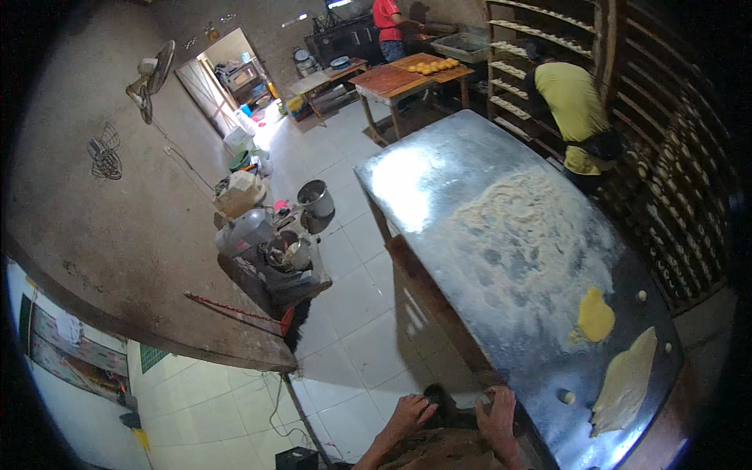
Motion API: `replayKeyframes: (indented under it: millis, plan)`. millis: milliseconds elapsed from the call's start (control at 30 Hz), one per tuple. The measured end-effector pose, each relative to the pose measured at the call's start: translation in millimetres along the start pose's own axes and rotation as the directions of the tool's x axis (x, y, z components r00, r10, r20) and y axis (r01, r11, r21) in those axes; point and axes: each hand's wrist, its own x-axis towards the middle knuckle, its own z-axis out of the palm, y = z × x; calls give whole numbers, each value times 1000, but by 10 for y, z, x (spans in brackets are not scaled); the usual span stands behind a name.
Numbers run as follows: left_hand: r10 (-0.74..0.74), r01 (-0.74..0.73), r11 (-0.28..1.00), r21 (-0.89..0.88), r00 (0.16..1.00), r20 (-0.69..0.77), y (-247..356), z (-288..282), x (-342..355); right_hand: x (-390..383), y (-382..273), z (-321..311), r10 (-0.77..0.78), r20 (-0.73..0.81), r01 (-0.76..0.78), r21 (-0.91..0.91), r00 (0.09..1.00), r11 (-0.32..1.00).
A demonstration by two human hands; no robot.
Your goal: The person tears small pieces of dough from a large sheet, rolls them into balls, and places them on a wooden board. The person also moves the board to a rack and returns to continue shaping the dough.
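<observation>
The room is rather dim, and the strongest daylight seems to enter by the doorway [238, 74] at the back, where the floor tiles [356, 345] are burnt to white, while the metal table [454, 141] gives back a large white glare at its far left part and a smaller one at its near end. Beside this table a dark shadow lies on the tiles, and the rack [674, 211] at the right sinks into gloom. The lens bends the wall [102, 227] into a curve, the corners fall to black, and distant details look soft.
</observation>
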Motion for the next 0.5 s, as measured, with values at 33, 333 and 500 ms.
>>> replayKeyframes:
  millis: [33, 333, 500]
  plan:
    - [-10, 9, 999, 42, 1000, 22, -87, -310, 76, 221, -209, 132, -54, 44, 53, 27, 998, 998]
    - [-110, 95, 994, -55, 898, -427, -1667, -3039, 1250, 2157, -1378, 1309, -262, 311, 246, 92, 913, 965]
    - [-374, 320, 927, -194, 791, -484, -3255, -4406, 2108, 3457, -1807, 2300, -231, 378, 224, 61, 896, 973]
